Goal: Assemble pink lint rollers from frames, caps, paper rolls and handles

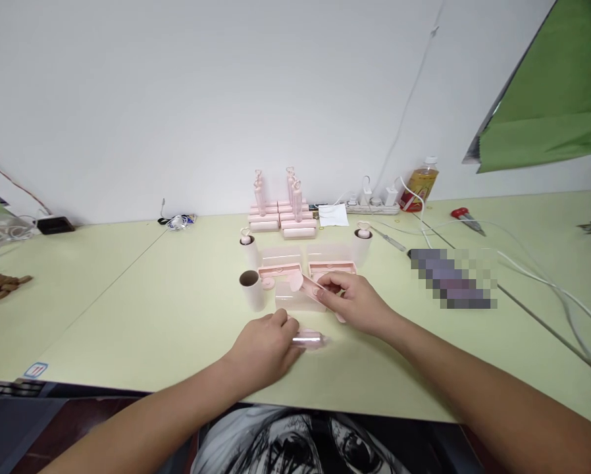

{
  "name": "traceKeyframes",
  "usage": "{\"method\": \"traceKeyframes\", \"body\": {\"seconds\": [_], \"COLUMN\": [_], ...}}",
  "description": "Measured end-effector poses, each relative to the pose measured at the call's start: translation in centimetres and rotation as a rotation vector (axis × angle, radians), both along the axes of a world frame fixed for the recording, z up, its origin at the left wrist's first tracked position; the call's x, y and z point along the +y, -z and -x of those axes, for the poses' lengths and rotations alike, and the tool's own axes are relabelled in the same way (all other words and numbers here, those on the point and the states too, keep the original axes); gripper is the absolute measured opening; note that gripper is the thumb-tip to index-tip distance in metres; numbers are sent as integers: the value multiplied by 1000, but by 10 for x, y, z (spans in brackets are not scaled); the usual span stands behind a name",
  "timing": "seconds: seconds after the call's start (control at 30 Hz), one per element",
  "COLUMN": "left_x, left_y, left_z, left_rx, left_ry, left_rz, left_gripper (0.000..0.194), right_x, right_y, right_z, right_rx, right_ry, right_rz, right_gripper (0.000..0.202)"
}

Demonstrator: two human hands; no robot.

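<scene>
My left hand (270, 342) is closed around a shiny clear tube (309, 339) lying low over the table, its pointed end toward the right. Between the thumb and fingers of my right hand (357, 299) is a pale pink shallow trough-shaped part (311, 288), tilted, with a rounded end at its left. Beneath it lies a translucent cover (288, 301). Just beyond are two open pink trays, one on the left (280, 271) and one on the right (332, 266), partly hidden by my right hand. A small pink disc (268, 284) sits beside the left tray.
A hollow white cylinder (255, 299) stands left; two others (249, 253) (361, 249) hold heart-topped pink pieces. Behind are several pink boxes (299, 232) with upright tubes. Rightward lie a screwdriver (389, 238), a power strip (374, 209), a drink bottle (418, 187), cables and a pixelated object (448, 280).
</scene>
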State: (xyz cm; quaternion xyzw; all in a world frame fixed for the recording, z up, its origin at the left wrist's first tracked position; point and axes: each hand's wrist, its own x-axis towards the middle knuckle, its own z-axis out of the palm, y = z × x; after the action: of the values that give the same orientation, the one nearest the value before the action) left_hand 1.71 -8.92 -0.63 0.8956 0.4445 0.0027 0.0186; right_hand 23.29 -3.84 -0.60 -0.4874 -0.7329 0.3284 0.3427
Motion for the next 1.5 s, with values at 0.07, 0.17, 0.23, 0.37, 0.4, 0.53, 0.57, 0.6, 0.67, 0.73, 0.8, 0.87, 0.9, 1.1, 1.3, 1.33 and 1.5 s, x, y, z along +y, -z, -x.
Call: {"method": "traceKeyframes", "body": {"seconds": [0.07, 0.17, 0.23, 0.37, 0.4, 0.53, 0.57, 0.6, 0.67, 0.73, 0.8, 0.87, 0.9, 1.1, 1.3, 1.33, 1.5], "left_x": [1, 3, 2, -3, -4, -5, -6, -6, -7, -10, -12, -13, -14, -15, -20, -21, -27], "left_y": [3, 7, 10, 13, 13, 12, 11, 10, 9, 8, 7, 6, 6, 7, 6, 5, 1], "left_z": [-1, -7, -14, -25, -26, -26, -24, -23, -22, -22, -23, -25, -25, -30, -28, -27, -26], "left_rx": [-29, -63, -78, -99, -101, -110, -114, -121, -141, -155, -154, -146, -145, -179, -177, -167, -145], "left_ry": [-16, -17, -28, -65, -75, -88, -78, -59, -5, 50, 81, 88, 84, 47, -31, -40, -51], "left_rz": [3, -1, -11, -20, -24, -74, -94, -110, -122, -93, -42, 6, 23, 34, -20, -10, 35], "left_gripper": [19, 20, 20, 20, 19, 12, 11, 10, 9, 11, 19, 25, 26, 21, 22, 23, 32], "right_x": [0, 0, 0, 0, 0, -1, -1, -1, -2, -1, -1, -2, -2, -3, -4, -4, -5], "right_y": [1, 0, -1, -1, -1, -3, -3, -3, -4, -4, -4, -4, -5, -6, -7, -7, -9], "right_z": [0, -1, -1, 0, 0, 0, 0, 0, 1, 1, 1, 0, 0, 1, 1, 1, 2], "right_rx": [9, 9, 9, 6, 3, 1, 4, 7, 13, 17, 18, 16, 12, -14, -6, -7, -18], "right_ry": [4, 7, 12, 17, 17, 18, 18, 17, 13, 6, 0, -1, 0, -49, -50, -51, -74], "right_rz": [-18, -51, -65, -72, -72, -84, -88, -92, -101, -106, -102, -97, -96, -123, -112, -117, -163], "right_gripper": [15, 16, 16, 15, 15, 15, 15, 15, 15, 16, 17, 17, 18, 18, 18, 17, 18]}}
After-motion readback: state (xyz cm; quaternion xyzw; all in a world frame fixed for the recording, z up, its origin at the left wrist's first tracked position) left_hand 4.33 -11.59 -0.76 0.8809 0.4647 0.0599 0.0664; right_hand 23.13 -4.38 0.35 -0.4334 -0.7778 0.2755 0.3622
